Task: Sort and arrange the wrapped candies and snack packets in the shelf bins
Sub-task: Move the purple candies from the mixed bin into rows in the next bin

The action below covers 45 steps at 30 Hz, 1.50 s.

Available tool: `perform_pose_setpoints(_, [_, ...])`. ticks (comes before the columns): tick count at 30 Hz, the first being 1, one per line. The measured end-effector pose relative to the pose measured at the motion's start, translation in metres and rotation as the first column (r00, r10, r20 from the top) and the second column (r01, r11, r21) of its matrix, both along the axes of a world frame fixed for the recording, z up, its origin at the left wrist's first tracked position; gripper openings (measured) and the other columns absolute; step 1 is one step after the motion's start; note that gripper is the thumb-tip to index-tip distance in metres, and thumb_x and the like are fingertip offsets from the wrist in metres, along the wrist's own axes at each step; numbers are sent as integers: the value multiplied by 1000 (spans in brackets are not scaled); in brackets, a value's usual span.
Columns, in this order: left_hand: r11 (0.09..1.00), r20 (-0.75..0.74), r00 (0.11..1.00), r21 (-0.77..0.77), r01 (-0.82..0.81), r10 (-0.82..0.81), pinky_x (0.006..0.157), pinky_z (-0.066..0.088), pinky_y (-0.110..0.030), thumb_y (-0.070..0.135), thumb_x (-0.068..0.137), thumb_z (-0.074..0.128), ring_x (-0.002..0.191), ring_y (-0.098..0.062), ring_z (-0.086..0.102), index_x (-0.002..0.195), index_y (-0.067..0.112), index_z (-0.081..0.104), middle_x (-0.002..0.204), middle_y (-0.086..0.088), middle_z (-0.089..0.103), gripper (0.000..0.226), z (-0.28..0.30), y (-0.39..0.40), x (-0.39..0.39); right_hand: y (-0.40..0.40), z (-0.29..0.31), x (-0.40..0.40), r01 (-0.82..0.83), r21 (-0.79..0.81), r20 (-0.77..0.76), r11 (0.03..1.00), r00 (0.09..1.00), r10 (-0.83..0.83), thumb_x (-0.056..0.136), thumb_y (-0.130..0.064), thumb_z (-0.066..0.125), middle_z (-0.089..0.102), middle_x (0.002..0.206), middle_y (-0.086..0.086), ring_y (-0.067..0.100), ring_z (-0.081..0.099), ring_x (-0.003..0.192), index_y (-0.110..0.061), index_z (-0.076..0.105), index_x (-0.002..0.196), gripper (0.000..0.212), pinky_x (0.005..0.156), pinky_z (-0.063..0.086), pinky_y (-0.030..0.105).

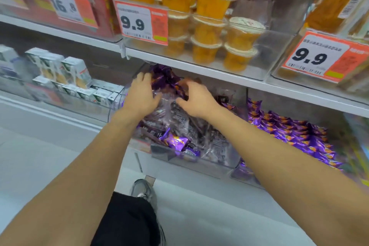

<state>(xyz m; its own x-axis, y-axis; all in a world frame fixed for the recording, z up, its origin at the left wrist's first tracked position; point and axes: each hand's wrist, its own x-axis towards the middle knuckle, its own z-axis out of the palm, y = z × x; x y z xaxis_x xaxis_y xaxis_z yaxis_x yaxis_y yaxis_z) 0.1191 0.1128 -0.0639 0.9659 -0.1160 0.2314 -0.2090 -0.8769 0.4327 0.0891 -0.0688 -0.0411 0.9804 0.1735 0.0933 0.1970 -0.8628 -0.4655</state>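
Note:
A clear bin (217, 163) on the lower shelf holds translucent dark snack packets (179, 120) mixed with purple wrapped candies (175, 142). A bunch of purple candies (165, 78) is raised at the back of the bin, just under the upper shelf. My left hand (141, 94) curls its fingers over the left side of that bunch. My right hand (196, 100), blurred, curls round its right side. Both forearms stretch over the bin's front.
To the right, another bin is piled with purple and orange candies (289, 132). The upper shelf edge (199, 70) hangs low over my hands, carrying orange jelly cups (211, 2) and price tags (139, 22). Small cartons (73, 70) sit at left. My shoe (143, 187) is on the floor.

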Motion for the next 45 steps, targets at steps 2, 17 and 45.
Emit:
perform_pose_setpoints(2, [999, 2, 1000, 40, 6, -6, 88, 46, -48, 28, 81, 72, 109, -44, 54, 132, 5, 49, 117, -23, 58, 61, -2, -1, 16, 9, -8, 22, 51, -67, -59, 996, 997, -55, 95, -25, 59, 59, 121, 14, 34, 58, 111, -12, 41, 144, 54, 84, 47, 35])
perform_pose_setpoints(17, [993, 94, 995, -117, 24, -13, 95, 36, -39, 24, 91, 63, 102, -29, 63, 108, 26, 72, 103, -1, 74, 19, 15, -8, 9, 21, -21, 46, 178, 105, 106, 978, 976, -189, 93, -16, 62, 66, 111, 12, 33, 61, 102, -12, 61, 116, 24, 74, 38, 28])
perform_pose_setpoints(45, [533, -275, 716, -831, 158, -642, 47, 52, -26, 2, 91, 66, 49, -22, 61, 87, 9, 60, 58, -9, 63, 11, 21, -213, -164, -172, -14, -203, 329, 879, -185, 345, 902, -390, 99, -18, 59, 73, 85, 7, 28, 72, 78, -3, 63, 104, 17, 72, 60, 36])
